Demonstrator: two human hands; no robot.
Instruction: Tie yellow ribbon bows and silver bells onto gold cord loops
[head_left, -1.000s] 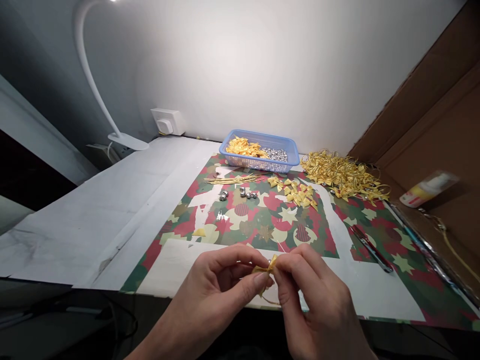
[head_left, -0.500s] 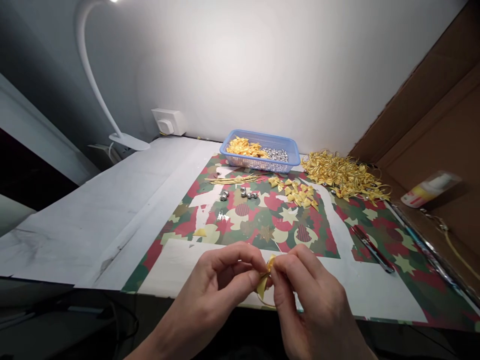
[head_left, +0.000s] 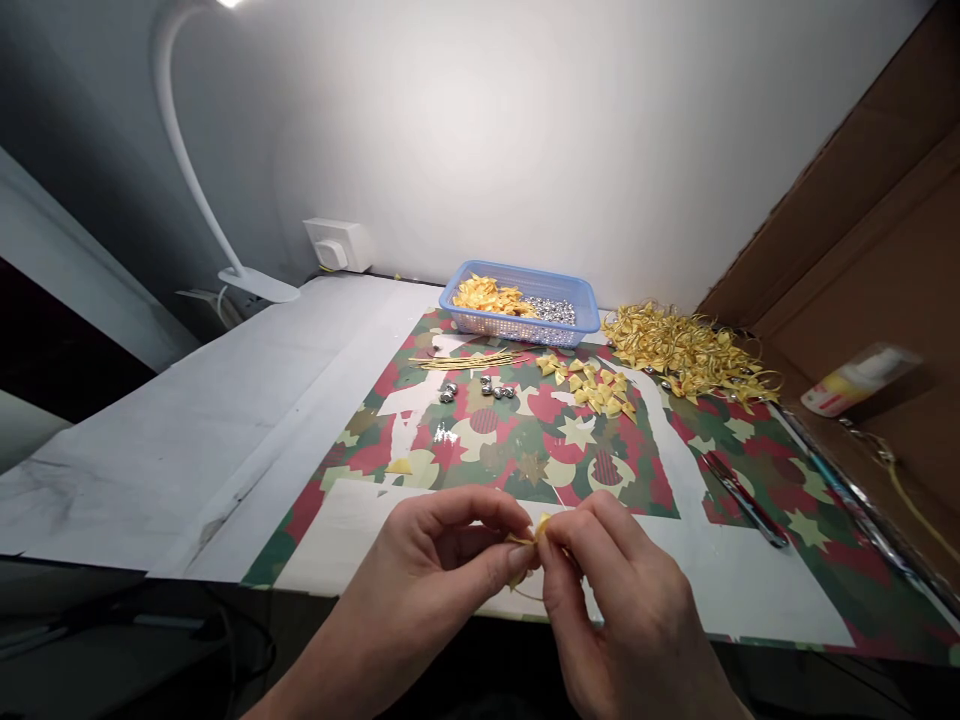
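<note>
Both of my hands meet over the near edge of the table and pinch one small yellow ribbon bow (head_left: pixel 537 528) between their fingertips. My left hand (head_left: pixel 442 565) grips it from the left with thumb and forefinger. From the right, my right hand (head_left: pixel 611 590) pinches the same bow, and a thin yellow thread (head_left: pixel 525 592) loops below it. Farther back lie loose yellow bows (head_left: pixel 596 385), several small silver bells (head_left: pixel 484 388) and a bundle of thin yellow threads (head_left: pixel 469 359) on the patterned paper (head_left: pixel 525 440).
A blue basket (head_left: pixel 520 300) with yellow bows and silver bells stands at the back. A heap of finished yellow ribbon pieces (head_left: pixel 686 352) lies right of it. A dark tool (head_left: pixel 742 497) lies at right, a glue bottle (head_left: pixel 855 378) by the cardboard wall, a white lamp (head_left: pixel 225 240) at left.
The hands stay in place at the table edge. The fingers have worked the bow: its lower loop hung down half a second ago and is now tucked between the fingertips.
</note>
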